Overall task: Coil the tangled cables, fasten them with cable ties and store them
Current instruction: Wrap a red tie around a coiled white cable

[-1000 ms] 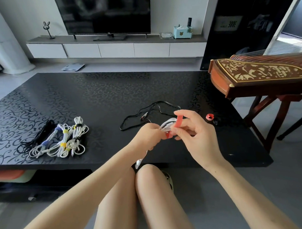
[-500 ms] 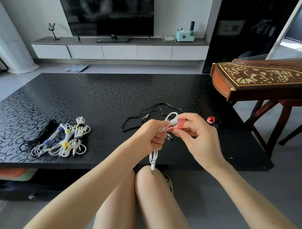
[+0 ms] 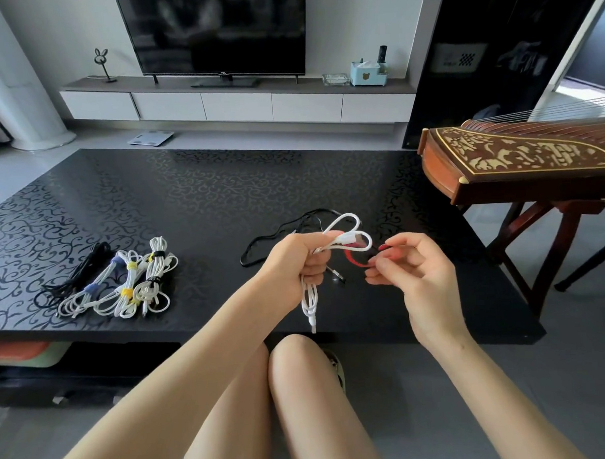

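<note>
A home living room; well beyond the left hand and right hand a large television stands on a long low white cabinet with a tissue box; beneath both hands a black patterned coffee table; right of the right hand a carved wooden zither on a stand; a bathroom scale on the floor beyond

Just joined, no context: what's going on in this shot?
A seated person is bundling cables at a black table. The left hand grips a folded white cable. The right hand pinches the free end of a red tie that runs from the cable's top loops and is not yet wrapped shut. Finished tied bundles lie on the table's left side, and a loose black cable lies beyond the hands.
</note>
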